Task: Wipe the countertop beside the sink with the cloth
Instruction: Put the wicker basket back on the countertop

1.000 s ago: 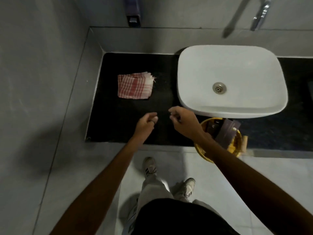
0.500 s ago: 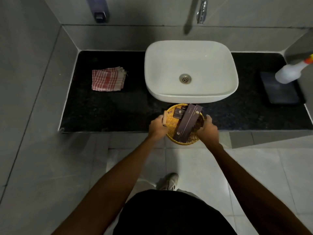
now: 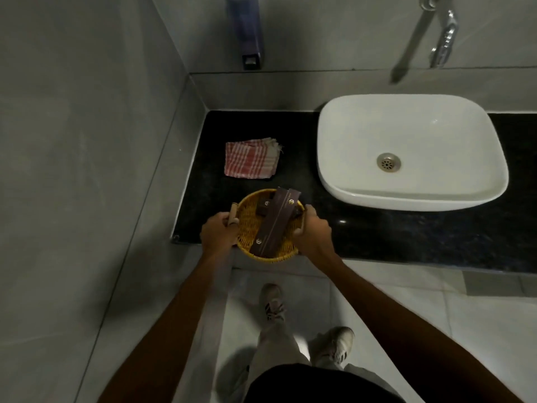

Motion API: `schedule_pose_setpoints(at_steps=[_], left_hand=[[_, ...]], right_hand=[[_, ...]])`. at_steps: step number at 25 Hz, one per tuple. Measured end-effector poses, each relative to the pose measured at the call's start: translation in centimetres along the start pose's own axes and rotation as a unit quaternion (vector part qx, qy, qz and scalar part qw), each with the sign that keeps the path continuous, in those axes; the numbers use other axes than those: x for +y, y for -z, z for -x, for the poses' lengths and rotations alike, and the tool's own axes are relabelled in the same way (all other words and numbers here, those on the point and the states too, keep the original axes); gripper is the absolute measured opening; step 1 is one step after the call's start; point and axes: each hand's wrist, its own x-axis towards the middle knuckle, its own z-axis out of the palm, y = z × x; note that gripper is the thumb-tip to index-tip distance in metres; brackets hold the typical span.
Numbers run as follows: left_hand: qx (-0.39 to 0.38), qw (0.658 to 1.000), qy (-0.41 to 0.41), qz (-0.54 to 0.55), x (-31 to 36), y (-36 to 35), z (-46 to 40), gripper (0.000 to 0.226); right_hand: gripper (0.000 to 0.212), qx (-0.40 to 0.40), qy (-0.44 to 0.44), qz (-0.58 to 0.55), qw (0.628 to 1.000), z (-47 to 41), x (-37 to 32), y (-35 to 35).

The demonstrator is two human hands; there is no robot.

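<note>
A folded red-and-white checked cloth (image 3: 251, 159) lies on the black countertop (image 3: 296, 158) left of the white sink (image 3: 409, 149). Just in front of the cloth, at the counter's front edge, is a round yellow wicker basket (image 3: 250, 225) with dark brown boxes (image 3: 274, 225) in it. My left hand (image 3: 218, 232) grips the basket's left handle and my right hand (image 3: 312, 231) grips its right side. Neither hand touches the cloth.
A grey tiled wall closes off the counter on the left. A purple soap dispenser (image 3: 247, 30) hangs on the back wall, and a chrome tap (image 3: 443, 33) juts out above the sink. My shoes stand on the tiled floor below.
Both hands took hold of the basket in front of the sink and carried it left; it now sits on the counter just in front of the cloth.
</note>
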Motion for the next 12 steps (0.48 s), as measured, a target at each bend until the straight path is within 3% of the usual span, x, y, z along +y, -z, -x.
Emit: schedule_pose_setpoints(at_steps=[4,7,10,12], left_hand=[[0.01,0.999,0.03,0.044,-2.4,3.1,-5.8,0.03],[-0.039,0.994,0.052,0.086,-4.0,3.8,-9.8,0.038],[-0.03,0.998,0.033,0.054,-4.1,4.1,-11.9,0.046],[-0.017,0.999,-0.005,0.041,-2.2,3.8,-15.0,0.052]], right_hand=[[0.059,-0.02,0.005,0.011,1.0,-2.4,-5.0,-4.6],[0.064,-0.038,-0.022,0.022,0.999,-4.0,-6.7,-6.6],[0.06,0.033,-0.065,0.061,0.995,-6.1,-7.4,-5.7],[0.055,0.089,-0.076,0.009,0.993,-10.3,-8.4,-4.6]])
